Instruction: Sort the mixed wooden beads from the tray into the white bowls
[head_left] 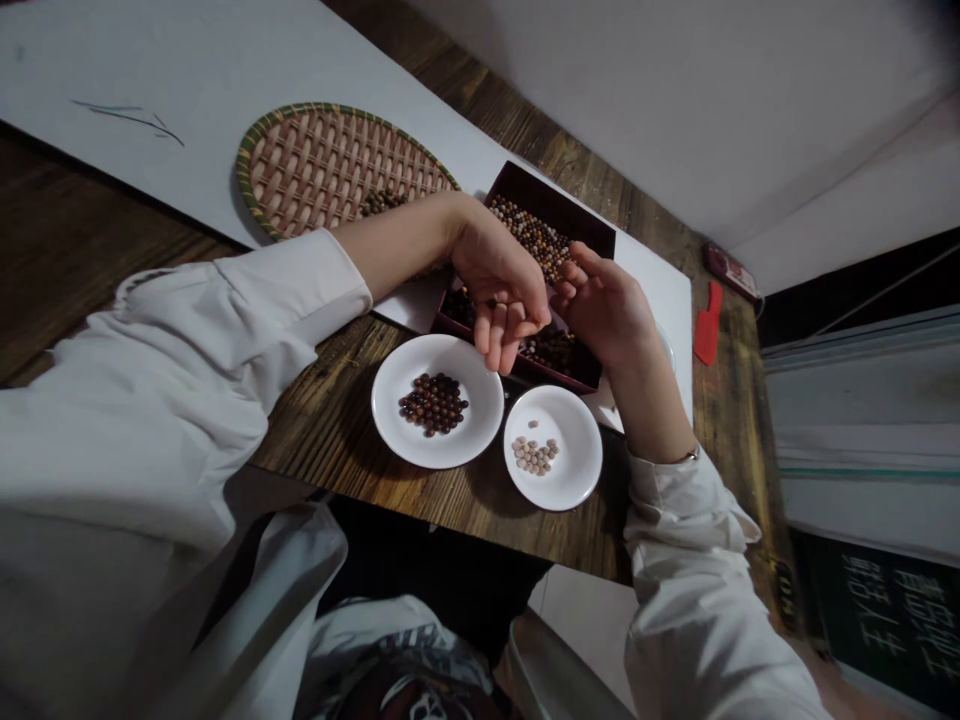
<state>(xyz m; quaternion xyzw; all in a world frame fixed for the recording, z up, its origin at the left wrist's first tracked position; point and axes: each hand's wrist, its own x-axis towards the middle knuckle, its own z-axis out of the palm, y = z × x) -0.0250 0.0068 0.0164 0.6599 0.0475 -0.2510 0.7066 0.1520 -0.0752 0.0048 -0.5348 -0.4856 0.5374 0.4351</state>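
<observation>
My left hand [501, 285] is cupped over the front of a dark red box [606, 238], palm turned toward me and fingers curled. Small dark beads seem to lie in its palm, partly hidden by the fingers. My right hand [611, 310] is over the box's right side, fingers bent inward and close to the left thumb; anything between them is too small to make out. Mixed beads [532, 235] in brown, yellow and pale tones fill the box's far part. Below my left hand, a white dish [390, 400] holds dark brown beads [433, 404]. A smaller white dish [574, 480] holds pale beads [535, 457].
A round woven tray [300, 165] with greenish-brown beads [381, 200] lies left of the box, behind my left forearm. White paper [135, 90] covers part of the wooden table [352, 395]. A red tool [707, 325] and a small dark red case [729, 270] lie at the right edge.
</observation>
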